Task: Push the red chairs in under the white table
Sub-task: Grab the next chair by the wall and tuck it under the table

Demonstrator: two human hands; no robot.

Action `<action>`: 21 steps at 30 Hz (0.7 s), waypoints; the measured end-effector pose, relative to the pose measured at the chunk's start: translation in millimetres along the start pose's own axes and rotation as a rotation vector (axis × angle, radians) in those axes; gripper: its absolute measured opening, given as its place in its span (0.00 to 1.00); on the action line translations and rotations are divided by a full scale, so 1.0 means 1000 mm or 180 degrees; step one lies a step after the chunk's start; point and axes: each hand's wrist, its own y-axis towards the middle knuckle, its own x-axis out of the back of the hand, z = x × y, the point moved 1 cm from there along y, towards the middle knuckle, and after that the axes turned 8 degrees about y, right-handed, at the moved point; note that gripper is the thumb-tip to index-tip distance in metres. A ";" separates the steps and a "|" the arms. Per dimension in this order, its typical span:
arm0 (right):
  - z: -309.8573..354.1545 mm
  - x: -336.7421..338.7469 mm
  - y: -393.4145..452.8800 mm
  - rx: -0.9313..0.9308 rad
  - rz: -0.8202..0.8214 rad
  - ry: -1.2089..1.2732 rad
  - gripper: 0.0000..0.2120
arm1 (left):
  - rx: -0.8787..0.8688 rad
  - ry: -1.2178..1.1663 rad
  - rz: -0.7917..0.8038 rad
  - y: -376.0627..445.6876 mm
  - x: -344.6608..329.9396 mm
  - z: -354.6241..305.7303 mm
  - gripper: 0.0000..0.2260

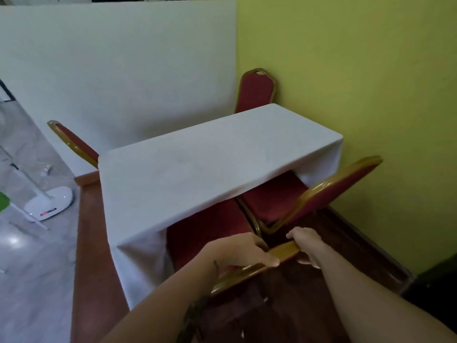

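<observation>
A white-clothed table (197, 164) stands in the middle. Closest to me is a red chair with a gold frame; its seat (207, 231) reaches partly under the tablecloth. My left hand (242, 251) and my right hand (306, 246) both grip the gold top rail (284, 251) of its backrest. A second red chair (329, 196) stands to its right, seat partly under the table. On the far side, two more red chairs show only their backrests: one at the left (74, 142), one near the corner (254, 91).
A yellow-green wall (371, 70) runs close along the right. A white partition (111, 70) stands behind the table. The table sits on a brown raised floor (89, 243) whose edge drops to grey tiles at the left, where a white fan base (49, 203) stands.
</observation>
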 end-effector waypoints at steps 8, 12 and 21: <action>0.002 -0.036 -0.019 -0.0098 -0.0631 0.1016 0.15 | 0.0006 0.0590 0.0135 -0.013 -0.008 0.016 0.11; 0.011 -0.035 -0.021 -0.0088 -0.0670 0.0988 0.11 | 0.0011 0.0526 -0.0107 -0.012 -0.005 0.014 0.12; 0.050 -0.051 0.018 0.0074 -0.0726 0.0926 0.19 | 0.0067 0.0341 -0.0638 0.013 0.025 0.025 0.17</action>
